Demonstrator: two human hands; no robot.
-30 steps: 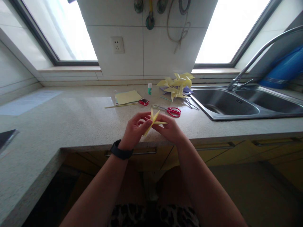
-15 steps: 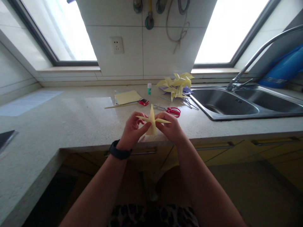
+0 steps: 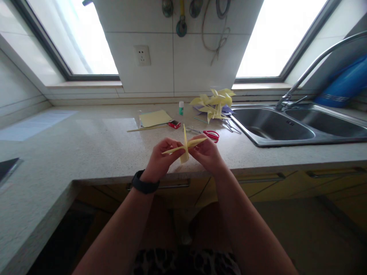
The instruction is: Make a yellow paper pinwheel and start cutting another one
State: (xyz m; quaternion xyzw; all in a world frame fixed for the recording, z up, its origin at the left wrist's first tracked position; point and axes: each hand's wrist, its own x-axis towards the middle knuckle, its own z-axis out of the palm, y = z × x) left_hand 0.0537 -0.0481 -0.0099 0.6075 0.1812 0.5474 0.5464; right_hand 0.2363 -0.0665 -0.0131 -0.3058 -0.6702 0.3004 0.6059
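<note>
Above the counter's front edge, a yellow paper pinwheel (image 3: 185,143) is held between my two hands, its pointed blades sticking out to several sides. My left hand (image 3: 164,157), with a dark band at the wrist, pinches it near the middle with thumb and fingers. From the other side my right hand (image 3: 207,152) grips it close to the centre, its fingertips partly hidden behind the paper. Just beyond lie red-handled scissors (image 3: 211,135). A small red box (image 3: 174,124) rests to their left.
Several yellow pinwheels (image 3: 215,103) are heaped beside the metal sink (image 3: 275,126). A glue stick (image 3: 181,108) stands near the wall. Yellow paper sheets (image 3: 155,118) and thin sticks (image 3: 146,128) lie at the left. Printed paper (image 3: 37,122) lies farther left.
The pinwheel has turned and tilted between my fingers: its left blade points lower, its right blade higher, and the upper blade looks narrower. Both hands have kept hold of it.
</note>
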